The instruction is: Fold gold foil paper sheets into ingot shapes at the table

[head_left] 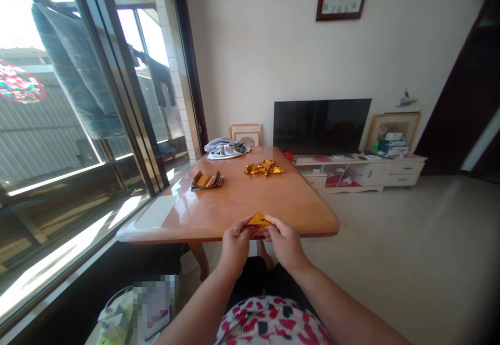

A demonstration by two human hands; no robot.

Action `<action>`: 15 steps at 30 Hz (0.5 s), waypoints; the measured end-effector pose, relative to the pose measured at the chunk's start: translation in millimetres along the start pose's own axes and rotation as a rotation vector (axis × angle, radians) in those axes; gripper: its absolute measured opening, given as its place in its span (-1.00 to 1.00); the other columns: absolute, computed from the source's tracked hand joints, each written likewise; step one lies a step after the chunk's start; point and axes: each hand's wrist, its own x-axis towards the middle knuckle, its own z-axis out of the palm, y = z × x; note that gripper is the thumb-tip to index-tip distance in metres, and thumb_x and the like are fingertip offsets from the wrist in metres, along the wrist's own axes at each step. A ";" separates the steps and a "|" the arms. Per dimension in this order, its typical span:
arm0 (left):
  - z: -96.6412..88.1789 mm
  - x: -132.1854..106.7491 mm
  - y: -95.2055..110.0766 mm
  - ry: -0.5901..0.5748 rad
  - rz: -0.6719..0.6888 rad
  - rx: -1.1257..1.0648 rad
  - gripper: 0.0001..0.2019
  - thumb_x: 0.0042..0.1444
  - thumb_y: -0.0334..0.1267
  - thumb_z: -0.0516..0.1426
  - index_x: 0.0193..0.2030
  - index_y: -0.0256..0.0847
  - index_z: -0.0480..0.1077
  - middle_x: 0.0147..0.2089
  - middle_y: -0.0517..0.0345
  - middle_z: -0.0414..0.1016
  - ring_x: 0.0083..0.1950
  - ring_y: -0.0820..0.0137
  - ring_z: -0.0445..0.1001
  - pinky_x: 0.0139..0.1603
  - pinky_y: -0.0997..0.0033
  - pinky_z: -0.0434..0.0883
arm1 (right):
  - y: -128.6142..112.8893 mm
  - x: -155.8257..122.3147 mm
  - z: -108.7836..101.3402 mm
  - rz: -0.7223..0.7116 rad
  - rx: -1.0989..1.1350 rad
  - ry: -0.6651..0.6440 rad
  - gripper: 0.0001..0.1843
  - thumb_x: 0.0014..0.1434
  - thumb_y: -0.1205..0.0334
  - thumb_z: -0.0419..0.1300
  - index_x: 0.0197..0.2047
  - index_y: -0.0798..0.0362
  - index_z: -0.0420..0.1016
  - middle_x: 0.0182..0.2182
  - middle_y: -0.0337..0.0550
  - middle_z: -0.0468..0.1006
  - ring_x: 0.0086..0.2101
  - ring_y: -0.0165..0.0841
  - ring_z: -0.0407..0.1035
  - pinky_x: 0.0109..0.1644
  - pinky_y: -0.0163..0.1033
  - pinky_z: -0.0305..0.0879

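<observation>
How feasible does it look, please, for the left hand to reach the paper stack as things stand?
Probably yes: only tabletop shows between the left hand and the paper stack, though that hand would likely first have to release the folded gold paper.

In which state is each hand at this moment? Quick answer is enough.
Left hand: closed, fingers holding the folded gold foil at its left end.
Right hand: closed, holding the same foil at its right end.
</observation>
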 end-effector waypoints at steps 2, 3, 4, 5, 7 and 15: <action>0.1 -0.1 0.4 0.008 0.006 -0.007 -0.72 0.03 -0.43 0.20 -0.10 -0.28 0.62 -0.16 0.00 0.68 -0.14 0.25 0.64 0.03 0.25 0.52 | 0.2 -0.1 0.6 0.000 0.004 0.000 -0.52 0.16 0.10 0.20 0.13 0.02 0.57 -0.22 -0.07 0.69 -0.28 -0.16 0.59 -0.17 -0.05 0.57; 0.3 -0.3 0.9 0.014 0.007 -0.010 -0.73 0.03 -0.43 0.20 -0.11 -0.28 0.62 -0.17 0.00 0.68 -0.15 0.25 0.64 0.03 0.25 0.52 | 0.2 -0.2 1.1 -0.001 0.010 0.005 -0.51 0.16 0.10 0.20 0.14 0.02 0.55 -0.19 -0.07 0.69 -0.29 -0.17 0.59 -0.18 -0.06 0.57; 0.6 -0.5 1.4 0.019 0.007 -0.011 -0.73 0.03 -0.43 0.20 -0.12 -0.28 0.62 -0.17 0.00 0.68 -0.15 0.26 0.63 0.03 0.25 0.53 | 0.1 -0.3 1.6 -0.004 0.017 0.011 -0.51 0.15 0.10 0.20 0.14 0.01 0.54 -0.17 -0.07 0.68 -0.30 -0.18 0.58 -0.20 -0.07 0.56; 1.0 -0.7 2.0 0.023 0.009 -0.010 -0.73 0.03 -0.43 0.20 -0.12 -0.28 0.62 -0.17 0.01 0.68 -0.16 0.26 0.63 0.03 0.25 0.53 | -0.1 -0.4 2.1 -0.007 0.024 0.014 -0.52 0.15 0.10 0.20 0.13 0.01 0.53 -0.15 -0.07 0.68 -0.31 -0.20 0.58 -0.21 -0.09 0.56; 1.9 -1.1 2.9 0.021 0.018 0.004 -0.72 0.04 -0.44 0.19 -0.12 -0.27 0.62 -0.17 0.02 0.68 -0.16 0.27 0.63 0.02 0.27 0.53 | -0.7 -0.8 3.0 -0.009 0.036 0.015 -0.59 0.15 0.09 0.20 0.06 0.01 0.53 -0.15 -0.09 0.67 -0.33 -0.23 0.57 -0.23 -0.11 0.55; 1.0 2.1 0.4 0.029 0.061 0.125 -0.72 0.04 -0.43 0.17 -0.12 -0.25 0.63 -0.20 0.05 0.68 -0.16 0.26 0.62 -0.01 0.29 0.53 | -2.2 -2.7 2.5 -0.029 -0.005 0.011 -0.67 0.18 0.08 0.19 -0.03 -0.02 0.57 -0.23 -0.12 0.67 -0.33 -0.21 0.58 -0.22 -0.11 0.54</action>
